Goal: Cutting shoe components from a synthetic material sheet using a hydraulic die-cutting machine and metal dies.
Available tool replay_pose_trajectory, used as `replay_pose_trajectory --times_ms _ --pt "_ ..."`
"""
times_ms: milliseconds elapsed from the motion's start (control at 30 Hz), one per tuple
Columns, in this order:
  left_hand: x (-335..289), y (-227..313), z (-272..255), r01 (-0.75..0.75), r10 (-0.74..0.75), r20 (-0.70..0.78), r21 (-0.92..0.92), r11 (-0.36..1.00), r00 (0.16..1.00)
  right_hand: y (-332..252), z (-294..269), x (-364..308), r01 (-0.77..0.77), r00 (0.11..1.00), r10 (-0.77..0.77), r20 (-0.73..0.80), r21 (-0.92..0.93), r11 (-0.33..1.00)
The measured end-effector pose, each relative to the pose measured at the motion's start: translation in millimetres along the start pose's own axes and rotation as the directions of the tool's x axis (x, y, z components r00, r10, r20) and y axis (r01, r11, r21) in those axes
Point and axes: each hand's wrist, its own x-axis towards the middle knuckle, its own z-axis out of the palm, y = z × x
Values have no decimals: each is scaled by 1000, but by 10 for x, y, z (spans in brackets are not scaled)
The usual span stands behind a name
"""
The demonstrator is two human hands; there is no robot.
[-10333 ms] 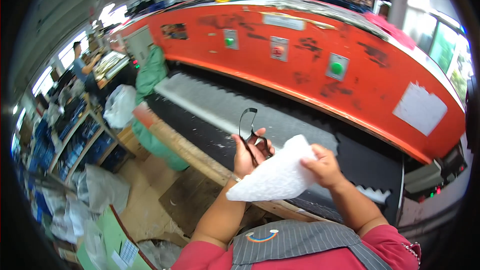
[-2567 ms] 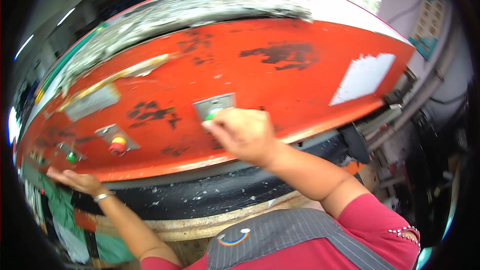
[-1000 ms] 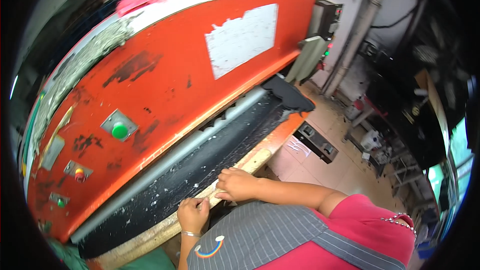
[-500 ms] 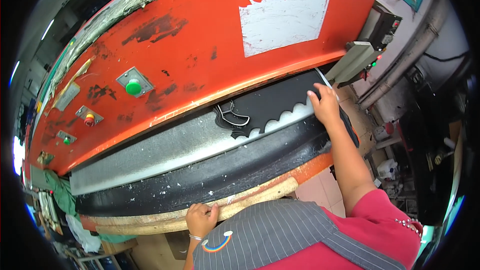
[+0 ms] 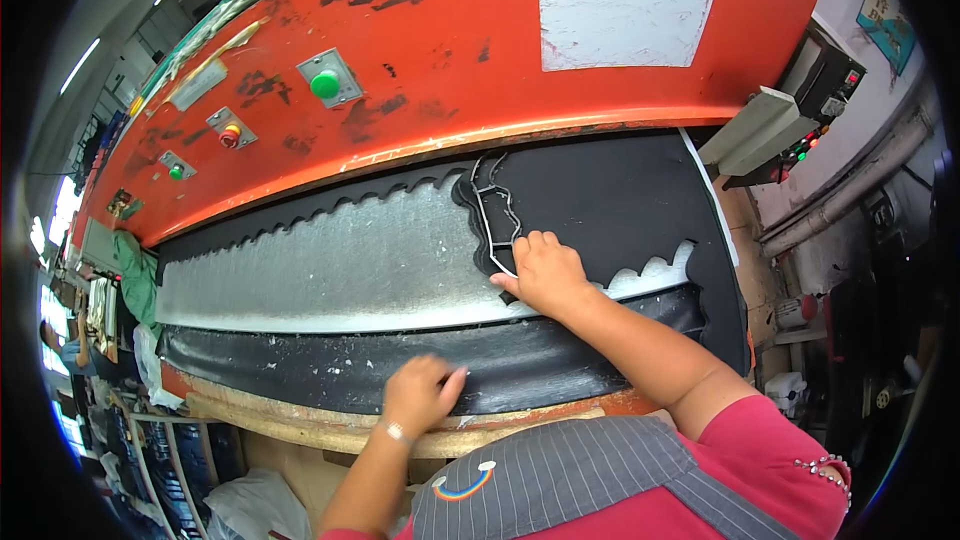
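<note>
My right hand grips the near end of a metal-strip cutting die, thumb on its left and fingers on its right. The die is a long, wavy-edged outline standing on a black sheet, at the sheet's scalloped left edge. Its near tip is hidden under my hand. Left of the sheet lies a bare grey metal bed. My left hand, slightly blurred, hovers over the black padded front edge; it holds nothing, its thumb apart from loosely bent fingers.
A red press beam spans the back, with a green button and a red knob. Scalloped black offcut runs along the bed's rear. A grey bracket stands at right. Far left, another person is partly visible.
My right hand has moved left from the sheet's right edge onto the die. My left hand has lifted off the front rim. More of the bed and sheet shows below the red beam.
</note>
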Motion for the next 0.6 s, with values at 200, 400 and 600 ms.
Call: replay_pose_trajectory --times_ms 200,400,600 --pt "928 59 718 -222 165 -477 -65 973 863 45 -133 -26 61 977 -81 198 107 992" --pt "965 -44 863 -164 191 -375 103 981 907 226 -245 78 167 980 -181 84 152 974" --pt "949 -62 838 -130 191 -386 179 975 902 188 -1217 502 -86 981 5 194 408 909"
